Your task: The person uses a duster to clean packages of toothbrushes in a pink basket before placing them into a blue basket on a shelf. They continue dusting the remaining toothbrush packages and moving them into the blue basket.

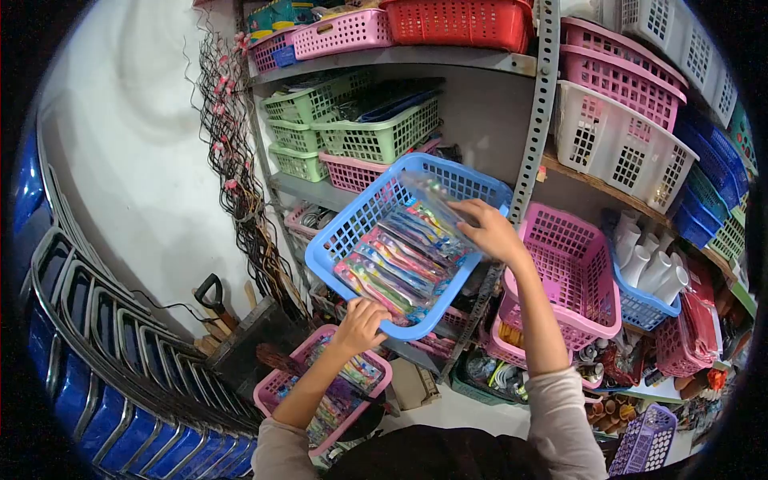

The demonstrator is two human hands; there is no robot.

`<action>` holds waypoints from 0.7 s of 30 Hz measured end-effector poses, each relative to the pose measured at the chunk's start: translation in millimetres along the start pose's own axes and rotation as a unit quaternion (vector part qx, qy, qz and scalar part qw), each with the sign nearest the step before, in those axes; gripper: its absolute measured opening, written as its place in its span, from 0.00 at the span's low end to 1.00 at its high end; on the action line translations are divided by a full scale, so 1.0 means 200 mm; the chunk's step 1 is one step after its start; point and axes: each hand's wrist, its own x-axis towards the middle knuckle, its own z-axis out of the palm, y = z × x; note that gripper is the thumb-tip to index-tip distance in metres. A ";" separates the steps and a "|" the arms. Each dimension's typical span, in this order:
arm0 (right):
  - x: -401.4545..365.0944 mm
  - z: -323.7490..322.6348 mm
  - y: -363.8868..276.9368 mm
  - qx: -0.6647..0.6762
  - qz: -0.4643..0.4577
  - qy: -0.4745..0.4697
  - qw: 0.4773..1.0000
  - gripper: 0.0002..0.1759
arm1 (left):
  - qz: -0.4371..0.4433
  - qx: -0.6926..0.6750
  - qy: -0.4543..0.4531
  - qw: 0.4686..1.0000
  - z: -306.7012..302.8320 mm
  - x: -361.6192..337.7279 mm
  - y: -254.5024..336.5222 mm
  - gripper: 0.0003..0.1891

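A blue plastic basket (322,253) is tilted toward me in the middle of the head view. Rows of colourful toothbrushes in clear packs (404,260) lie inside it. My left hand (362,326) is closed over the basket's near rim, at the lower left. Over the basket's right side, my right hand (490,230) pinches a clear plastic pack (428,190), which is blurred and whose contents I cannot make out. Below my left forearm stands a pink basket (382,376) with similar colourful packs in it.
Metal shelves (308,189) ahead hold green baskets (380,138) and a red basket (460,24). At right are a large pink basket (572,256) and a blue basket of white cups (652,300). Stacked blue chairs (112,344) line the left, beside a spade handle (210,294).
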 end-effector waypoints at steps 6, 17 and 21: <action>0.22 0.18 0.10 -0.303 0.016 -0.096 0.948 0.21 | -0.006 -0.003 -0.009 1.000 -0.05 0.02 0.01 0.16; 0.33 0.35 0.39 -0.325 0.157 -0.306 0.881 0.38 | -0.011 -0.004 -0.026 1.000 -0.06 0.03 -0.01 0.19; 0.26 0.33 0.20 -0.350 0.143 -0.281 0.882 0.34 | -0.006 -0.001 -0.029 1.000 -0.08 0.05 -0.01 0.18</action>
